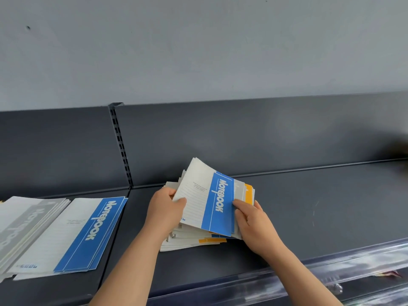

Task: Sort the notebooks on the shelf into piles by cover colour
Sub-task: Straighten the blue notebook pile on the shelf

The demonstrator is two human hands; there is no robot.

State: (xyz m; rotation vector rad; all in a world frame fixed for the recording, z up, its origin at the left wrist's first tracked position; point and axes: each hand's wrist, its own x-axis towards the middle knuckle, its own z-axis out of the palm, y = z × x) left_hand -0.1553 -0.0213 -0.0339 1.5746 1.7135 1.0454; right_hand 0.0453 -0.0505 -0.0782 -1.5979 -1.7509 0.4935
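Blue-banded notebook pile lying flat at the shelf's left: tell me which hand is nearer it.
Left. The left hand grips the lifted blue-and-white paper notebook's left edge, on the side toward that blue-banded pile; the right hand holds its right edge, farther away.

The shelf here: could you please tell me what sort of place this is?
Probably a shop: a dark metal shelf with a slotted upright, a clear label strip along its front edge, and piles of notebooks.

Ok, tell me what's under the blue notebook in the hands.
Beneath the blue notebook: a grey notebook, then an orange one, atop a mixed stack. Lower covers are hidden.
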